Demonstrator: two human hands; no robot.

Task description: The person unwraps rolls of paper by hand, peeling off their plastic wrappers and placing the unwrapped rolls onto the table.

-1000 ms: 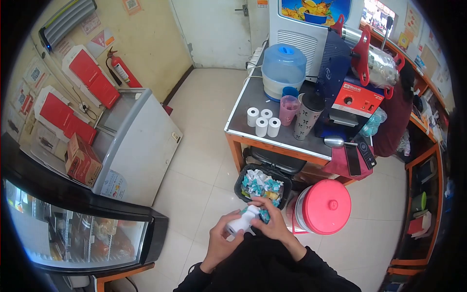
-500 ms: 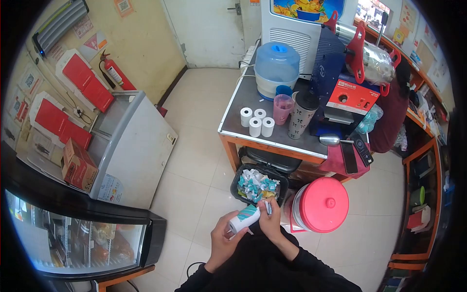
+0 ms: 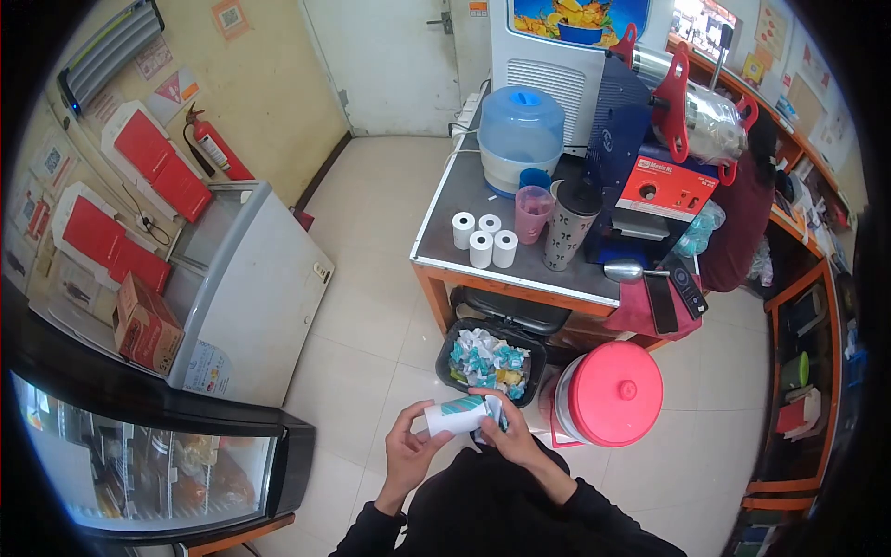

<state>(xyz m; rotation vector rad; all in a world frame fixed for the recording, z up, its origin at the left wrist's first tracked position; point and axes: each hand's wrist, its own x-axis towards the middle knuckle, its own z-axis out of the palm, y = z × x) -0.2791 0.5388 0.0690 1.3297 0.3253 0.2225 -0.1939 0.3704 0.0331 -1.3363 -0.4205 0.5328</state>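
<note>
A white paper roll with a teal-striped wrapper on part of it lies sideways between my two hands. My left hand is closed round its left end, thumb below and fingers above. At the other end, my right hand pinches the loose, crumpled wrapper. Just beyond the hands stands a black bin full of crumpled white and teal wrappers. Several white paper rolls stand upright in a group on the dark table.
A bucket with a pink lid stands right of the bin. On the table are a blue water container, a pink cup, a patterned tumbler and a metal scoop. A person is behind the machine.
The roll has turned from slanted to nearly level, and its wrapper has come partly off toward my right hand. The head view has shifted slightly.
</note>
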